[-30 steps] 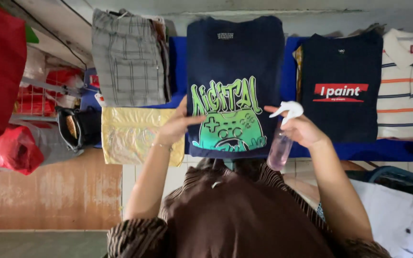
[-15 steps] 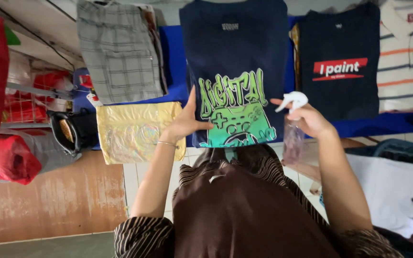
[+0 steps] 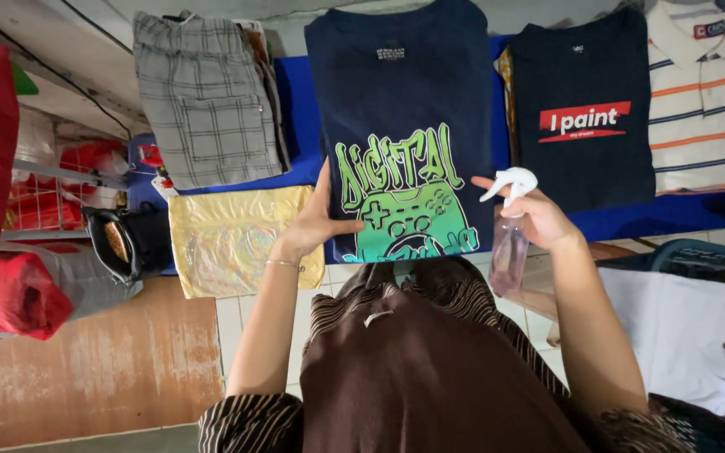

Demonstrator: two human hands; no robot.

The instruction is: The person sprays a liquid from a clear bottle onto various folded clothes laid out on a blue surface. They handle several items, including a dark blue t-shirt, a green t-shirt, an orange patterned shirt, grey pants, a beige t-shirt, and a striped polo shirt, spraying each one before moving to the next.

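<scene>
Gripping a clear spray bottle (image 3: 509, 252) in the right hand (image 3: 539, 220), fingers wrapped round its neck just under the white trigger head; left hand (image 3: 316, 225) open, palm flat on the left side of the folded navy shirt (image 3: 400, 126) with the green print, near the front edge of the blue bench (image 3: 295, 101). Hands well apart. Could mist the neighbouring navy shirt (image 3: 585, 101) or striped polo (image 3: 706, 92) if the nozzle drifts right; could rumple the fold under a sliding palm. Beside the left hand, a yellow plastic bag (image 3: 228, 243) and checked shorts (image 3: 207, 101). Compared with a second ago: left hand moved from the middle of the print to its left side, bottle much as it was.
</scene>
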